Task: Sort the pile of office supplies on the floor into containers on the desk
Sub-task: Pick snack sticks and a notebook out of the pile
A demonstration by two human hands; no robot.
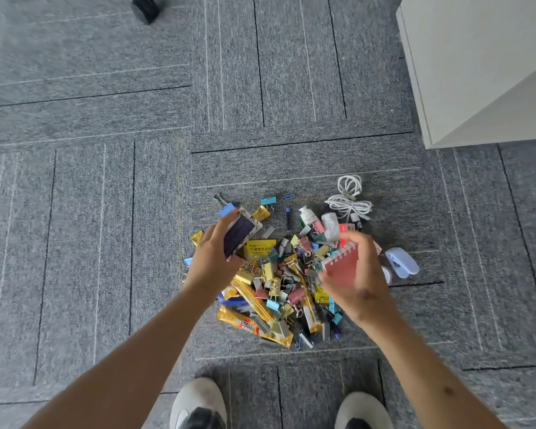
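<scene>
A pile of office supplies (279, 283) lies on the grey carpet: binder clips in several colours, gold coffee sachets, staples. My left hand (211, 258) grips a flat dark rectangular pack (240, 233) with a pale edge, lifted over the pile's left side. My right hand (356, 274) holds a small red spiral notebook (342, 267) above the pile's right side. A white tube (307, 215), a coiled white cable (348, 199) and a light blue stapler (401, 263) lie at the pile's right edge.
A white cabinet or desk side (477, 72) stands at the upper right. A black chair caster (144, 7) is at the top left. My two shoes (198, 404) stand at the bottom edge, just before the pile.
</scene>
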